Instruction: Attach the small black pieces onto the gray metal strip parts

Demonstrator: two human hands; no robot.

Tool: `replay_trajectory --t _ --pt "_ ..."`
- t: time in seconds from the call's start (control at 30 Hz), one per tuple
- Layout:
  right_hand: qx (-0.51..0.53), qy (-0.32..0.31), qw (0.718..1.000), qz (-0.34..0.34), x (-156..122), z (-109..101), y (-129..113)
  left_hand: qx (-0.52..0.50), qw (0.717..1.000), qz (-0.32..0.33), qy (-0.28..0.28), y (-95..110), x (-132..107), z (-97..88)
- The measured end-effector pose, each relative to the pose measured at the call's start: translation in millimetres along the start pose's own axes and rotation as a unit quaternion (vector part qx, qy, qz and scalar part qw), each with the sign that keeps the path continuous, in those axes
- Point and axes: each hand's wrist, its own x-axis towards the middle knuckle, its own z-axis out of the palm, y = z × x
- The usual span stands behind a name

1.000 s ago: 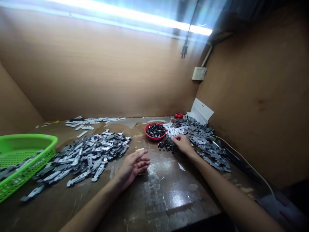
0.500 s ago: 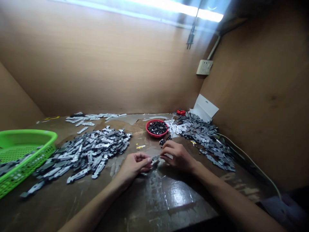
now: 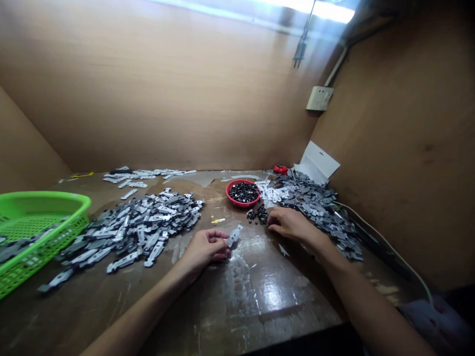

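Since half a second earlier, the right hand (image 3: 291,223) had moved away from the left hand (image 3: 208,247) and over to a small heap of black pins (image 3: 259,214), while the left hand had stayed in nearly the same place. The left hand pinched one end of a gray strip (image 3: 234,236) between thumb and fingers, and the strip's free end pointed up and away over the table (image 3: 222,306). The right hand's fingers were bent at the near right edge of the heap; whether they gripped a pin could not be told. Just behind the heap stood a red bowl (image 3: 237,203) filled with more black pins. White strips (image 3: 274,192) lay beside the bowl on its right, next to a broad pile of gray plates (image 3: 315,202) that reached a folded white card (image 3: 319,160) near the corner. A big pile of gray-and-white strips (image 3: 137,227) spread left of the left hand, and at the far left a green basket (image 3: 74,230) held some similar parts.
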Motion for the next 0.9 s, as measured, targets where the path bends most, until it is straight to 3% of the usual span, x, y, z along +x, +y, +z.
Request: replay_trajectory --t 0.17,0.47,0.9 --pt "-0.01 0.002 1.0 0.001 3 3 -5 -0.004 1.0 -0.013 -0.027 1 -4 0.3" --pt "0.174 0.016 0.984 -0.048 2 5 -29 -0.007 0.997 -0.027 -0.069 -6 -4 1.1" --pt "0.28 0.042 0.959 -0.026 1 17 -53 0.002 0.994 -0.037 -0.099 -9 -4 1.2"
